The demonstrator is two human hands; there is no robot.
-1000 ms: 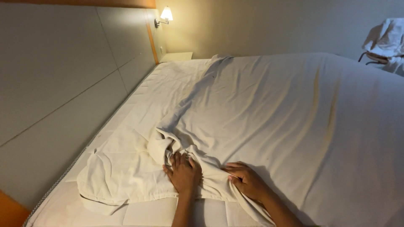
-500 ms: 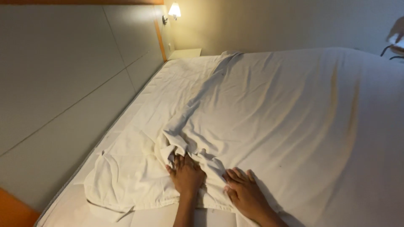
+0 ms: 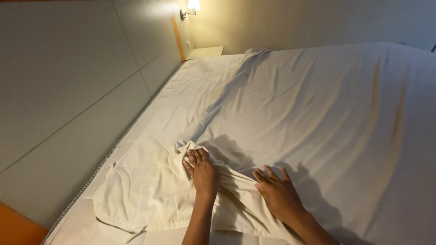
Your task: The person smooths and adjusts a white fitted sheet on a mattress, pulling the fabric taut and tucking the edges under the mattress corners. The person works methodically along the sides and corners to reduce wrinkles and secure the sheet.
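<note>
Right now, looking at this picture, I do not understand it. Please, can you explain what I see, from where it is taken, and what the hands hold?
There is no machine here. A camera worn on a person's head looks down at that person's own two bare hands. The surface is a bed covered by a white sheet. The left hand presses on a bunched, wrinkled fold of the sheet, fingers partly curled into the cloth. The right hand lies flat on the sheet, fingers spread, holding nothing. On the left is a grey panelled wall; at the far corner a lit wall lamp hangs above a small bedside shelf.
</note>
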